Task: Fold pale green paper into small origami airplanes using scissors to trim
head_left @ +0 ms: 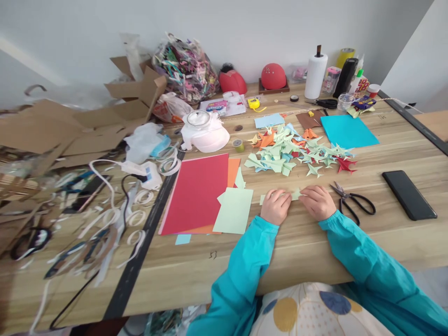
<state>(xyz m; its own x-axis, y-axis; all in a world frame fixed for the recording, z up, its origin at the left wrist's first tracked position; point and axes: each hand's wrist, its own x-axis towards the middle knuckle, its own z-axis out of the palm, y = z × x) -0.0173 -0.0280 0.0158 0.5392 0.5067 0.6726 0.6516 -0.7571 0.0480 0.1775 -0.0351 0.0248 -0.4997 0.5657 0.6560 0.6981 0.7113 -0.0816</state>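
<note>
A small folded piece of pale green paper (296,194) lies low over the table between my hands. My left hand (276,206) is curled over its left part, covering much of it, and a pale end sticks out past the knuckles. My right hand (318,202) pinches the pointed right end with bent fingers. Beyond the hands is a heap of folded paper shapes (280,150), mostly pale green with some orange, red and blue. To the right of my right hand lie black-handled scissors (353,199), blades apart. Pale green sheets (234,211) rest left of my left hand.
Red paper (201,193) lies to the left, a blue sheet (348,131) behind right, a phone (409,193) at right. A power strip (149,175), cords and scraps clutter the left. A bag of scraps (185,67), pincushions (273,76) and bottles (315,77) line the wall.
</note>
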